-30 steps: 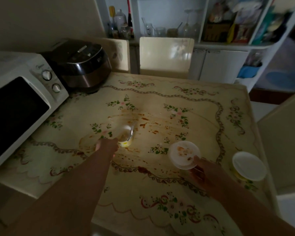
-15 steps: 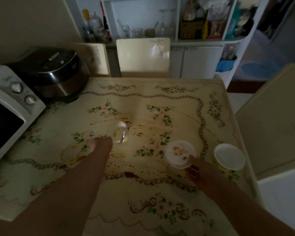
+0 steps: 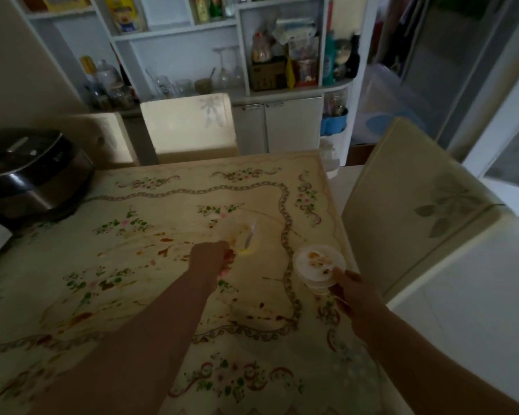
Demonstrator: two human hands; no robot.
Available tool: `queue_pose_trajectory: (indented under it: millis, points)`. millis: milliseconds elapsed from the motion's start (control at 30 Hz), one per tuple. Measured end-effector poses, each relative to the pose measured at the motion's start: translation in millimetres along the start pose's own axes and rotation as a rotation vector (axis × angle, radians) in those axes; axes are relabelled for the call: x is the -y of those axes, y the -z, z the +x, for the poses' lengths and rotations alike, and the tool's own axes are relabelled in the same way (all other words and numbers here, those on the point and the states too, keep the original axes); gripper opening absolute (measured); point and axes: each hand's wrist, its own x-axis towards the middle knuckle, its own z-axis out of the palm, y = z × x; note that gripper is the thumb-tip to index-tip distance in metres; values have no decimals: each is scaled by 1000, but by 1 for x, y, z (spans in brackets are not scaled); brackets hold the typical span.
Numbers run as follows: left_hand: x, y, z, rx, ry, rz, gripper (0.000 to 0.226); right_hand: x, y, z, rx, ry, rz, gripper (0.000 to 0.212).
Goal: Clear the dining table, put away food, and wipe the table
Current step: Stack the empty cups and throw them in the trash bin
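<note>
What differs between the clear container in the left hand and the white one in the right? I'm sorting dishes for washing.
The clear container is see-through, with a utensil inside and yellow residue at its bottom; the white container is opaque, with orange-brown scraps on top. The clear one is over the table's stained middle, the white one by its right edge. Both are dirty and held in the hands: left hand, right hand.

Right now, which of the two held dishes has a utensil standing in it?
The clear glass bowl in the left hand; a spoon leans inside. The right hand's white dish holds only food scraps.
</note>
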Motion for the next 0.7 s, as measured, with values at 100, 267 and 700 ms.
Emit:
queue_pose_trajectory:
  millis: [100,267,700]
  points:
    - [0,-23,-18,55,-3,-1,16,1,10,9,-23,-6,-12,16]
    - [1,-46,-38,63,-35,27,15,3,17,19,-13,15,-81,16]
    - [0,-58,-54,17,-34,32,19,5,30,32,-22,41,-197,19]
